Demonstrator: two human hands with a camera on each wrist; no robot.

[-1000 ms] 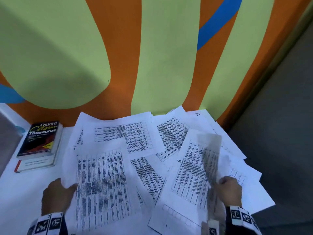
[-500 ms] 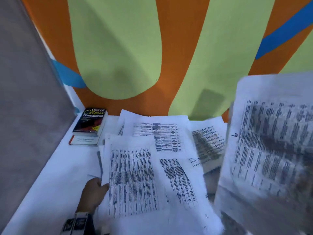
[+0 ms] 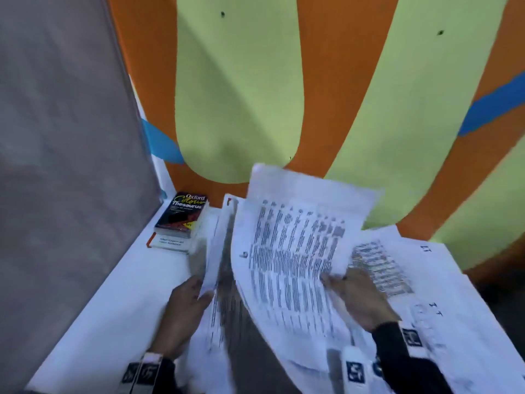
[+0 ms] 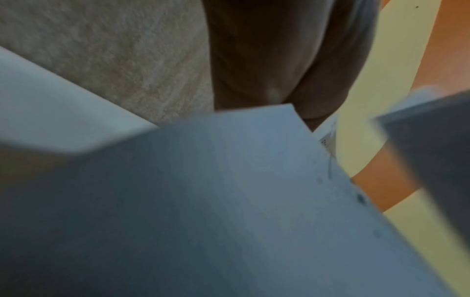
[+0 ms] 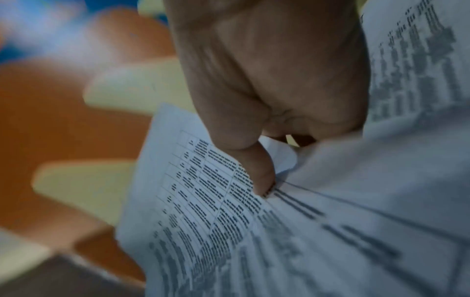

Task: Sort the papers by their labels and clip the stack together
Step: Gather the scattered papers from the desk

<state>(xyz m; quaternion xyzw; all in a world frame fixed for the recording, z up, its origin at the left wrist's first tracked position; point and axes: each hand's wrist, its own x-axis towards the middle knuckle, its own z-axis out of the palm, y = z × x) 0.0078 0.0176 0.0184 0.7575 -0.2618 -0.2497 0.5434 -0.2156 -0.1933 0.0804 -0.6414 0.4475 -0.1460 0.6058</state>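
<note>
Printed table sheets lie overlapping on the white table (image 3: 113,322). My right hand (image 3: 332,277) pinches the sheet labelled 9 (image 3: 284,245) by its right edge and holds it curved in the air above the left part of the pile. In the right wrist view a fingertip (image 5: 263,178) presses into that sheet's print (image 5: 208,201). My left hand (image 3: 203,290) grips the left edge of the printed sheets (image 3: 218,251), tilted up on edge. Their blank back (image 4: 229,201) fills the left wrist view. Sheets labelled 11 (image 3: 426,248) lie flat at the right.
An Oxford Thesaurus (image 3: 184,214) rests on another book at the table's back left corner. An orange, green and blue wall (image 3: 326,95) rises right behind the papers. A grey partition (image 3: 71,166) closes off the left side.
My right hand has carried sheet 9 from the right side over to the left pile. My left hand has raised the edge of its sheets from flat to upright.
</note>
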